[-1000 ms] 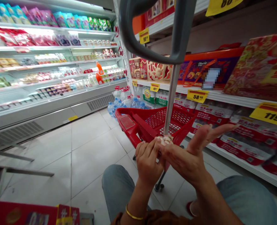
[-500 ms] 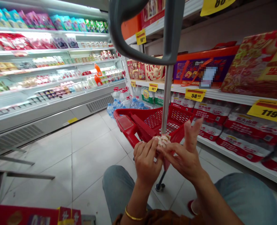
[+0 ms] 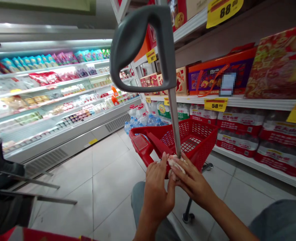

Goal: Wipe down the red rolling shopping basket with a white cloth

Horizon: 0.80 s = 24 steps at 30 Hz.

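My left hand (image 3: 159,189) and my right hand (image 3: 196,180) meet around a pale, crumpled cloth (image 3: 175,163) at the lower centre. The left fingers pinch its left side, while the right fingers lie across its right side. Both hands are closed on it, and parts of the cloth are hidden beneath the fingers. Directly behind them stands a red shopping basket trolley (image 3: 208,147) with a lattice wall. Its metal pole (image 3: 174,124) rises just past the cloth to a grey loop handle (image 3: 142,88). The cloth lies at the pole's lower visible part, though contact is unclear.
A lit refrigerated display (image 3: 70,147) lines the left. On the right, a shelf (image 3: 238,101) carries gift boxes (image 3: 216,75) above bottled water packs (image 3: 238,142). Blue-capped bottles (image 3: 150,120) stand behind the trolley. Metal legs (image 3: 50,197) jut in at lower left over the tiled floor (image 3: 112,174).
The right hand's raised fingers have come down over the cloth. Both hands appear lower and closer to the pole. The whole view has shifted, showing more of the handle and the display's top.
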Each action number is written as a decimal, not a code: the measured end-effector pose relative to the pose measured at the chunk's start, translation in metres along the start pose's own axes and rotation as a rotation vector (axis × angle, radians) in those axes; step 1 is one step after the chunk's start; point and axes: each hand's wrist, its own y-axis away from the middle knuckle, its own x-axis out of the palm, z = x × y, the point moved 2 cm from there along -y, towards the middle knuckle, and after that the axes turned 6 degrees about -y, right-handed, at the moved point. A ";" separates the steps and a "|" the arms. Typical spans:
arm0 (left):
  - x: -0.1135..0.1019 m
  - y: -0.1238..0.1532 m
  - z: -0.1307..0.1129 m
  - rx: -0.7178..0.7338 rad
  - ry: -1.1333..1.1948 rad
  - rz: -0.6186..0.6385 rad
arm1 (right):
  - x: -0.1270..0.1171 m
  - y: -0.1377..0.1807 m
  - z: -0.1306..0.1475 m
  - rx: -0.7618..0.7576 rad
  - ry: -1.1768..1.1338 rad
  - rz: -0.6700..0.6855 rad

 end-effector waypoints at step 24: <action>-0.061 -0.183 0.027 0.925 -0.459 -0.052 | -0.039 -0.125 0.005 0.228 -0.064 -0.712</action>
